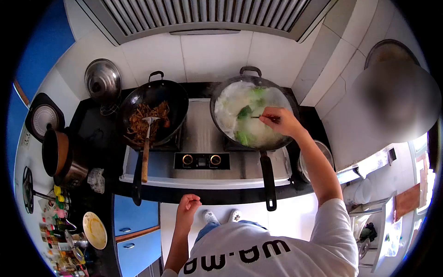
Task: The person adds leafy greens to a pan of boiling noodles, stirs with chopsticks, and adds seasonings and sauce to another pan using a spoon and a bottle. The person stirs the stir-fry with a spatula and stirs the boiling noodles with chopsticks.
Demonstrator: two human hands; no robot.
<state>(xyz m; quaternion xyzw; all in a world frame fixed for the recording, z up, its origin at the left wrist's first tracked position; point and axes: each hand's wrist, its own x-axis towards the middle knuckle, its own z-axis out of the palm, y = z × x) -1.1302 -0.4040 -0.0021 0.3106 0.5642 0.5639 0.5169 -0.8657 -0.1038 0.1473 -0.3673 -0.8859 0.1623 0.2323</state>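
Note:
My right hand [279, 121] is closed round a pair of dark chopsticks [256, 117] over the right wok. Their tips reach leafy greens [244, 112] in the whitish, steaming contents of that wok [213, 108]. My left hand [189, 203] hangs in front of the counter edge with its fingers curled; whether anything is between them is too small to tell. On the left burner, a second wok [177, 94] holds brown shredded food [140, 122]. A spatula [146, 154] with a wooden handle rests in it.
Both wok handles stick out past the stove front [203, 177]. A metal lid [102, 81] leans at the back left. Pots [71, 168], a yellowish plate [95, 230] and several bottles [55, 244] stand left. Another pot [323, 150] is beneath my right forearm.

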